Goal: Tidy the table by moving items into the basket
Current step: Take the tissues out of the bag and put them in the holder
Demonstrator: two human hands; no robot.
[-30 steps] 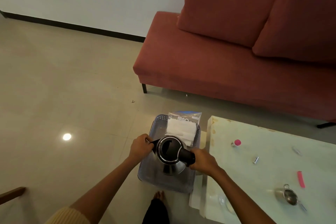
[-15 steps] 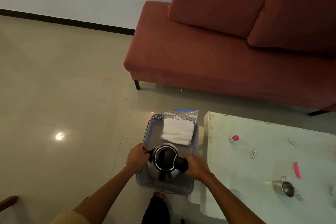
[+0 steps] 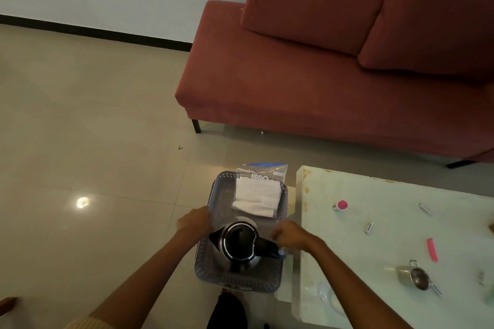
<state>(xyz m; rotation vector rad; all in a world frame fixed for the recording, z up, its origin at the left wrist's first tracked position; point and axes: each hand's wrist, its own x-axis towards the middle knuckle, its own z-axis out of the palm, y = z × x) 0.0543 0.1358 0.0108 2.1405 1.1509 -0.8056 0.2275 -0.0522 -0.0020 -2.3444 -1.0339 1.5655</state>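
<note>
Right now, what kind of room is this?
Most likely a home living room: a red sofa stands against the wall, a low table sits in front of it, and the floor is glossy tile.

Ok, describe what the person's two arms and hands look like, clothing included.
Both forearms are bare. The left hand and right hand wear no gloves, and no rings or watch can be made out, though both hands are slightly blurred. Only the left arm shows clothing: a pale cream ribbed sleeve pushed up near the elbow. The right arm shows no sleeve in frame.
</note>
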